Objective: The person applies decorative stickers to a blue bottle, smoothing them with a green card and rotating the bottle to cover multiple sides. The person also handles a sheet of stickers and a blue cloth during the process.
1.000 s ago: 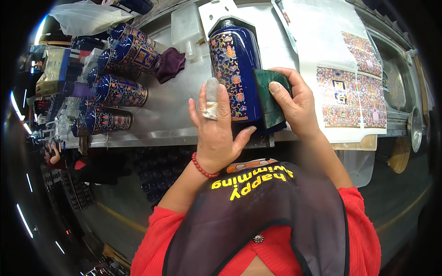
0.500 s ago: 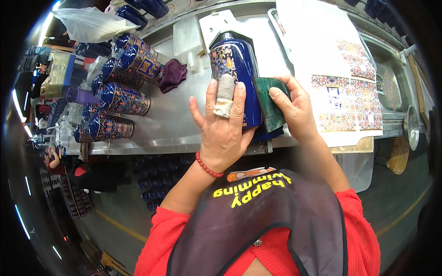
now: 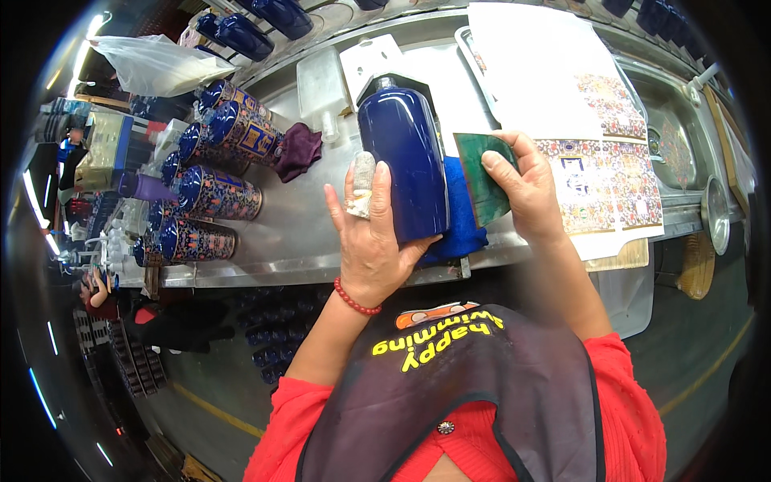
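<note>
A glossy dark blue bottle (image 3: 401,161) lies on its side, neck pointing away, with a plain face up. At its near left, my left hand (image 3: 373,229) has the thumb at the base and the index finger along the side, gripping it loosely. A grey cover wraps the middle finger. Pinched between the thumb and fingers of my right hand (image 3: 520,181) is a flat green scraper (image 3: 484,185), held just right of the bottle. A blue cloth (image 3: 463,213) sits under and beside the bottle's right side.
Patterned bottles (image 3: 221,193) lie in a group at the left, beside a purple cloth (image 3: 299,153). Right of my hand rest printed decal sheets (image 3: 590,128) with a metal sink (image 3: 683,128) beyond. A clear plastic box (image 3: 320,80) stands behind. The steel bench's front edge (image 3: 265,275) runs before me.
The bottle has turned, so its flowered face is replaced by plain blue. My left hand has slid to its left side. The scraper has moved slightly away to the right.
</note>
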`<action>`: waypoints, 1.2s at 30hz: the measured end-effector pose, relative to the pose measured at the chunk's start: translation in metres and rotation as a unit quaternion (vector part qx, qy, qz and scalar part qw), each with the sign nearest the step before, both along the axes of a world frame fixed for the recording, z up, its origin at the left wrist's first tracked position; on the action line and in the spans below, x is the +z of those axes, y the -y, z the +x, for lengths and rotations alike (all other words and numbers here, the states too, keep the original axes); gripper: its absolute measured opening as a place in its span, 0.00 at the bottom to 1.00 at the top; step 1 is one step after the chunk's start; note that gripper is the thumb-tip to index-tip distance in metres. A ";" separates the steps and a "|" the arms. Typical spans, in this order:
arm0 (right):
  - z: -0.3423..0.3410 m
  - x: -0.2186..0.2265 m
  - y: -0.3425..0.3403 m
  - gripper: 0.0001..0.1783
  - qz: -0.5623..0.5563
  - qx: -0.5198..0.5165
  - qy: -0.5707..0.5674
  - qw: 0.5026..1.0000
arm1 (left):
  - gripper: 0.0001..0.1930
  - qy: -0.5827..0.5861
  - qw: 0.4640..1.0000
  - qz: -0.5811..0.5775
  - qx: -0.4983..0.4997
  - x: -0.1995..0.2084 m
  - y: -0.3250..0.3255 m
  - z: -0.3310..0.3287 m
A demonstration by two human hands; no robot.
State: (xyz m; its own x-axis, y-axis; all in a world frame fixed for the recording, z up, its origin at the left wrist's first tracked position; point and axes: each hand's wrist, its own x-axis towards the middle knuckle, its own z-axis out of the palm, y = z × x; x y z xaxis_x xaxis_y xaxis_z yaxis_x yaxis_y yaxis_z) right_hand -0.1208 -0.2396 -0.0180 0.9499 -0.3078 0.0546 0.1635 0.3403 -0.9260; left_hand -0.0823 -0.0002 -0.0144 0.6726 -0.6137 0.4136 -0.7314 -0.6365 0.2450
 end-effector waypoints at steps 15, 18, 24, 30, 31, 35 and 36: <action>0.001 0.008 -0.006 0.15 -0.128 0.004 -0.021 0.992 | 0.60 -0.019 0.999 -0.045 -0.011 -0.012 -0.018 0.019; -0.007 0.015 0.009 0.17 -0.208 -0.003 0.008 0.978 | 0.60 0.023 1.000 -0.005 -0.015 0.000 -0.019 0.023; -0.016 0.016 0.089 0.21 -0.439 -0.078 0.099 0.889 | 0.61 0.085 0.996 0.023 -0.030 0.018 -0.018 0.025; -0.002 -0.005 0.247 0.19 -0.652 -0.237 -0.077 0.716 | 0.60 0.044 0.998 -0.011 -0.037 0.010 -0.022 0.028; -0.002 -0.009 0.270 0.19 -0.662 -0.251 -0.152 0.690 | 0.59 0.043 0.998 -0.009 -0.033 0.008 -0.024 0.028; -0.015 -0.024 0.323 0.17 -0.725 -0.197 -0.151 0.642 | 0.56 0.030 0.999 -0.019 -0.026 0.000 -0.027 0.029; -0.018 -0.029 0.325 0.17 -0.726 -0.178 -0.151 0.647 | 0.56 0.026 0.999 -0.032 -0.027 -0.003 -0.026 0.029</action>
State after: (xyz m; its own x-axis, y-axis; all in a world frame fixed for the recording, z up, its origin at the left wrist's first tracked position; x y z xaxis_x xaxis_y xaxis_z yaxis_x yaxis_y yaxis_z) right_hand -0.1384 -0.5650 -0.0467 0.8676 -0.3429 0.3602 -0.2708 -0.9332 -0.2362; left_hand -0.0537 0.0261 -0.0177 0.6159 -0.6199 0.4862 -0.7771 -0.5795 0.2455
